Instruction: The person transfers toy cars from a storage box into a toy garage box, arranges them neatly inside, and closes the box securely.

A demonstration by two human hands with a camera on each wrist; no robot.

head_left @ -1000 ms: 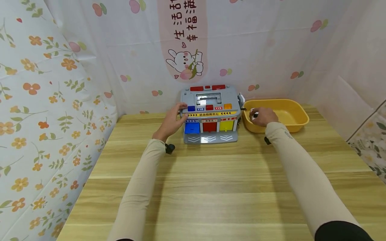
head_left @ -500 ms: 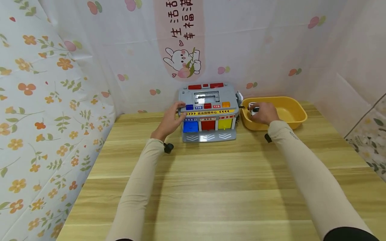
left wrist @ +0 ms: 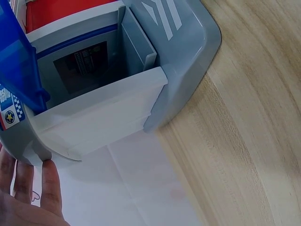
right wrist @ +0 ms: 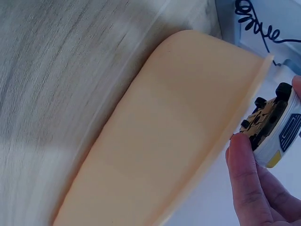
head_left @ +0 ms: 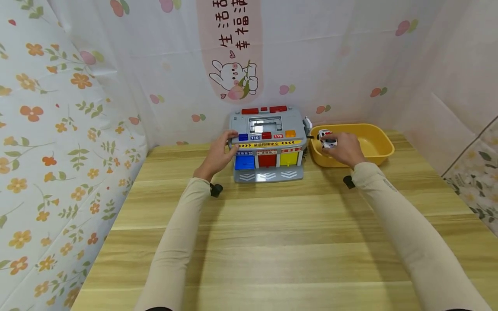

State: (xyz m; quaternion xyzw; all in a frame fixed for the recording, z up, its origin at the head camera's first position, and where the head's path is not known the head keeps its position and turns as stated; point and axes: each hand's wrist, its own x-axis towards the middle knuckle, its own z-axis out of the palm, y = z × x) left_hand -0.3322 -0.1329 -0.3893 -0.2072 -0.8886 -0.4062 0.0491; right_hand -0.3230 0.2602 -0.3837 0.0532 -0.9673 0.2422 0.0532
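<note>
A grey toy garage [head_left: 268, 144] with blue, red and yellow doors stands at the back of the table. My left hand [head_left: 218, 156] rests against its left end, and straight fingers [left wrist: 51, 186] touch the end wall in the left wrist view. There the blue door [left wrist: 21, 61] is swung up, showing the inside of that bay. My right hand [head_left: 346, 149] pinches a small white toy car [head_left: 327, 139] with red and black markings over the left end of the yellow basin. Black wheels and underside of the car face the right wrist camera.
The yellow basin [head_left: 373, 162] stands just right of the garage. A coiled black cord [right wrist: 256, 21] hangs on the garage's side. The wooden table [head_left: 268, 242] meets a printed cloth [head_left: 163, 65] behind and at the sides.
The right hand has raised the toy car from inside the basin to above its left end, and more of the car shows. The left hand stays on the garage.
</note>
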